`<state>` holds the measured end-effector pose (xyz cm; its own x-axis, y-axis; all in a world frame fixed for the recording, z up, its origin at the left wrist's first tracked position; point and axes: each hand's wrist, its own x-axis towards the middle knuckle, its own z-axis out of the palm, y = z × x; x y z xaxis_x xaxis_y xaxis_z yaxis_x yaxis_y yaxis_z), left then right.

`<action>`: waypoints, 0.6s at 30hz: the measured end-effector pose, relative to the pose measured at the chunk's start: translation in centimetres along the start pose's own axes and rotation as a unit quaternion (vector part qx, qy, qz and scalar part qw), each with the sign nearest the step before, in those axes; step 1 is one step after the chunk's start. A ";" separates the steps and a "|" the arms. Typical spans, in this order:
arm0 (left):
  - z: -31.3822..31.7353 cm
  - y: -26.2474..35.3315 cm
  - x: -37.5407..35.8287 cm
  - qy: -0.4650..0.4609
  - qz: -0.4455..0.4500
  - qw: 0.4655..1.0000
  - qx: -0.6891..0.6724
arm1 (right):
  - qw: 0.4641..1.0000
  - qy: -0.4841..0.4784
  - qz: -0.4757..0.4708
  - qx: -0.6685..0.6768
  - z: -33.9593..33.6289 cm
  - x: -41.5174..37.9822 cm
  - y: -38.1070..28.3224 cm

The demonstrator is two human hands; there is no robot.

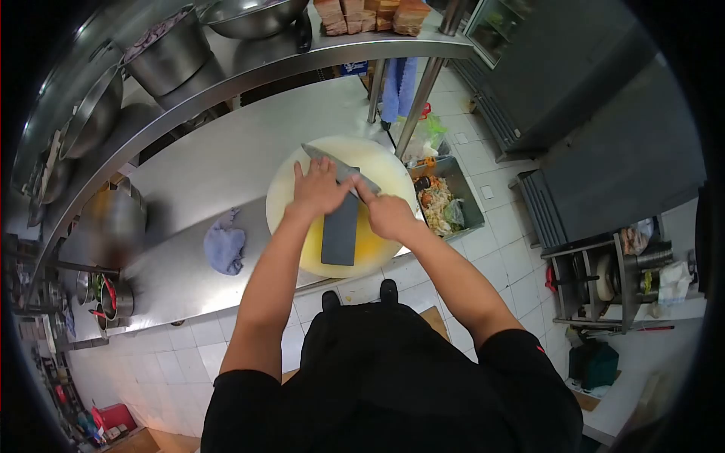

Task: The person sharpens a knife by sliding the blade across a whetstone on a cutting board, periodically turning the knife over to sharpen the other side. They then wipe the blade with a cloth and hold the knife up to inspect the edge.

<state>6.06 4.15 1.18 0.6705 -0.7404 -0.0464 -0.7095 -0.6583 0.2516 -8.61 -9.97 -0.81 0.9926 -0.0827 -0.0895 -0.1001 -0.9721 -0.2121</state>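
Note:
A long-bladed kitchen knife (344, 169) lies slantwise across the far part of a dark grey whetstone (339, 235). The stone rests on a round, pale cutting board (377, 153) with wet yellowish patches. Closed round the handle end is my right hand (390, 217), its index finger stretched along toward the blade; the handle itself is hidden. My left hand (319, 190) lies on the blade with its fingers spread and pressing down. The knife's tip points to the far left of the board.
A blue cloth (224, 244) lies on the steel counter (260, 128) left of the board. To the right stands a grey bin (470, 198) of food scraps. Overhead, a steel shelf (257, 68) carries a pot (168, 60), bowls and stacked meat blocks (370, 16).

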 end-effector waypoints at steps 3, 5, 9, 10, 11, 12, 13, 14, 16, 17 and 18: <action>-0.7 0.2 1.0 -0.050 0.000 0.998 0.037 | 0.999 -0.030 0.031 0.007 -1.1 0.2 0.0; 1.5 1.3 -4.5 -0.009 0.037 0.998 0.051 | 0.999 -0.018 0.000 0.035 0.5 -4.6 -0.2; 2.0 5.8 -16.7 0.015 0.103 0.994 -0.020 | 0.993 -0.109 0.010 0.048 -1.3 -15.8 -2.7; 2.2 6.1 -16.3 0.017 0.110 0.994 -0.016 | 0.992 -0.110 0.017 0.056 -1.3 -15.7 -2.8; 2.5 6.3 -16.0 0.016 0.113 0.993 -0.014 | 0.994 -0.103 0.029 0.039 -1.5 -15.3 -2.5; 2.7 5.8 -14.1 0.022 0.113 0.993 0.003 | 0.995 -0.094 0.041 0.020 -1.6 -14.6 -1.9; 2.7 5.1 -10.8 0.032 0.115 0.993 0.021 | 0.996 -0.074 0.053 0.017 -1.1 -12.1 -0.9; 2.4 4.6 -7.6 0.029 0.100 0.994 0.017 | 0.997 -0.057 0.055 0.001 -1.7 -9.6 -0.2; 1.0 4.0 -2.0 -0.013 0.065 0.997 0.029 | 0.999 0.017 0.038 -0.017 -0.8 -5.2 1.8; 0.4 4.0 -0.7 -0.053 0.048 0.996 0.049 | 0.999 0.011 0.043 -0.012 -0.8 -5.5 1.5; 0.9 4.3 -1.7 -0.062 0.050 0.996 0.047 | 0.999 0.005 0.048 -0.012 -1.0 -5.9 1.2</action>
<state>1.69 2.49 1.44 0.5679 -0.8102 -0.1455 -0.7923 -0.5859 0.1700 -14.48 -10.87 0.38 0.9789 -0.1785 -0.0994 -0.1941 -0.9643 -0.1803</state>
